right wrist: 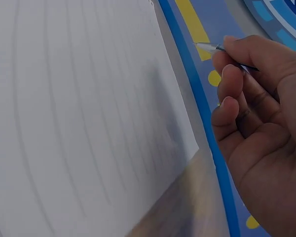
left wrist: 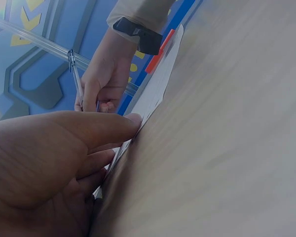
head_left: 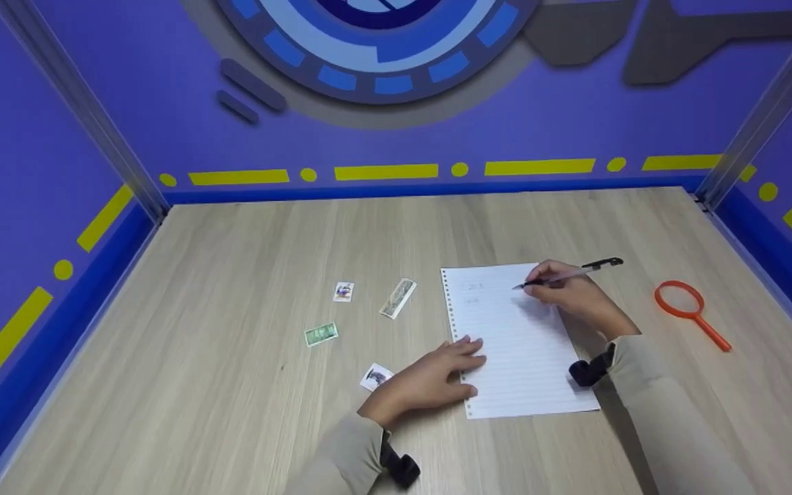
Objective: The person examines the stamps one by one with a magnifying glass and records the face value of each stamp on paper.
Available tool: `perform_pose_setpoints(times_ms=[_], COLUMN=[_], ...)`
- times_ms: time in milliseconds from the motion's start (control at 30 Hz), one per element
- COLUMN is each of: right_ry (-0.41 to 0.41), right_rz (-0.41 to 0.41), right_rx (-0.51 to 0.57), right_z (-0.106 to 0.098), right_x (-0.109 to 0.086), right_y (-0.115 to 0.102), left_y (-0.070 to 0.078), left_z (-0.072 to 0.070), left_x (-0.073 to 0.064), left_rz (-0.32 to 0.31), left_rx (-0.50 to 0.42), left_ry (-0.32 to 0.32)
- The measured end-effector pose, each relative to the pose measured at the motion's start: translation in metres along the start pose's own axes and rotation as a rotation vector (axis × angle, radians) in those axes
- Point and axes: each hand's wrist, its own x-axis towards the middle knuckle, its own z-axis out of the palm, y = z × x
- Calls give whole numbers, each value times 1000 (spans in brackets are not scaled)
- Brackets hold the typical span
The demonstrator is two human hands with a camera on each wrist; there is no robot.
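A lined sheet of paper [head_left: 520, 357] with a row of punched holes lies on the table, and faint writing shows near its top left. Between thumb and fingers my right hand [head_left: 571, 295] pinches a pen [head_left: 564, 276] over the upper right of the sheet. In the right wrist view the pen tip [right wrist: 202, 45] appears lifted off the paper. My left hand [head_left: 430, 378] rests on the sheet's left edge with fingers spread. Its thumb [left wrist: 113, 127] touches the paper edge in the left wrist view. Beside that wrist a small stamp with a dark picture [head_left: 376, 377] is partly covered.
An orange magnifying glass [head_left: 693, 313] lies right of the sheet. To the left are a green stamp [head_left: 321, 334], a small stamp with a coloured figure [head_left: 344, 291] and a long greyish stamp [head_left: 398, 298]. Blue panels [head_left: 396, 151] enclose the wooden table [head_left: 217, 412].
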Motion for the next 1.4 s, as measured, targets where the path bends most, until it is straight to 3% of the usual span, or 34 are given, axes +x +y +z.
perform_pose_setpoints(times_ms=[367,767,1200,1400], right_ry=[30,61,87,90], right_rz=[65,31,115,65], right_rx=[-46,-95,-159,-125], right_z=[-23,-50,-61,-61], right_x=[-10,-28,-35,-36], right_y=[19,33,46,49], left_y=[0,1,0,0], left_z=[1,2,2,0], left_x=[-2,-2,-1,-1], left_rz=[-11,-36,-26,-14], left_rx=[-15,-28,-15,-10], left_ry=[1,-6,-6,-2])
